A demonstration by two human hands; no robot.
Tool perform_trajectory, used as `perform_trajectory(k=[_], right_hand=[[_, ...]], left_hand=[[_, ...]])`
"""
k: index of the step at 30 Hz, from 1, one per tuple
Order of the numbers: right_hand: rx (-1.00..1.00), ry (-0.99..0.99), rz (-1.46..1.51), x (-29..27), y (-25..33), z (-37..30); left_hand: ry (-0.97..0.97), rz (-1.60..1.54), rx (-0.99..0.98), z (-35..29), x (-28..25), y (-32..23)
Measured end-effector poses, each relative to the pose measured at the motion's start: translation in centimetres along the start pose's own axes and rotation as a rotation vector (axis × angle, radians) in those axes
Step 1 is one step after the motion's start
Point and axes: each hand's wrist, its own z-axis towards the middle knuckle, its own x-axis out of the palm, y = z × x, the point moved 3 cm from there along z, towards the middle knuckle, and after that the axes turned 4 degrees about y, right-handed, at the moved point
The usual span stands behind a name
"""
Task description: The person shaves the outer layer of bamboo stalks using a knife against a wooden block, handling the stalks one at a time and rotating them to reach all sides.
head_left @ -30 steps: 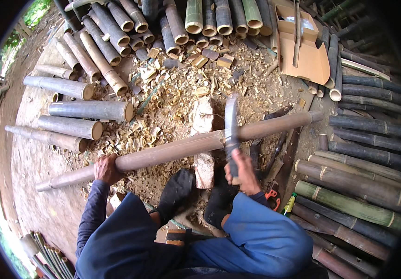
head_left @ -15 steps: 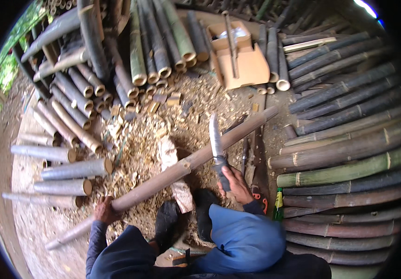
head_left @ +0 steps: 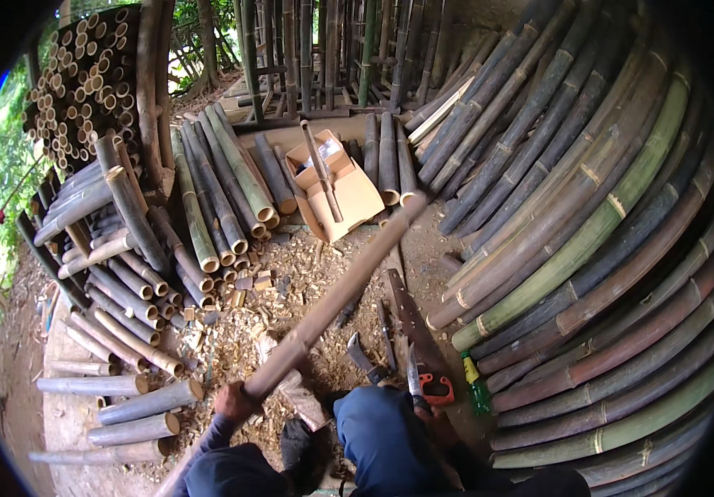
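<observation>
My left hand point(head_left: 237, 402) is wrapped around a long brown bamboo pole point(head_left: 336, 302). The pole slants up across the middle, from beside my left leg toward the cardboard box. Its lower end is partly hidden by my arm and leg. Low beside my right knee, my right hand point(head_left: 435, 424) is closed on the dark handle of a knife point(head_left: 412, 370), whose blade points up and away from me. Under the blade lies a saw with an orange handle point(head_left: 438, 389). Beneath the pole, a pale block point(head_left: 297, 396) lies between my feet.
Wood chips point(head_left: 224, 340) cover the ground. Long bamboo poles point(head_left: 572, 306) are stacked along the right, with a green bottle point(head_left: 476, 385) beside them. Cut bamboo pieces point(head_left: 137, 406) lie at left. Ahead is an open cardboard box point(head_left: 344, 203). A curved blade point(head_left: 363, 356) lies near my knee.
The knife has come down from above the pole to beside my right knee. The pole now slants more steeply, still in my left hand. My view has tilted up, showing more background.
</observation>
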Motion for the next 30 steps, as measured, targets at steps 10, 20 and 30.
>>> perform_trajectory(k=[10,20,30], right_hand=[[-0.158,0.156,-0.066,1.8,1.6,5.3],[-0.266,0.316,-0.046,6.8,8.9,6.7],[-0.428,0.411,0.101,9.8,16.5,6.0]], left_hand=[[-0.366,-0.14,0.683,-0.2,-39.7,-15.6],[-0.4,-0.504,0.552,-10.2,-58.1,-15.9],[-0.671,-0.538,0.762,-20.6,-65.8,-16.0]])
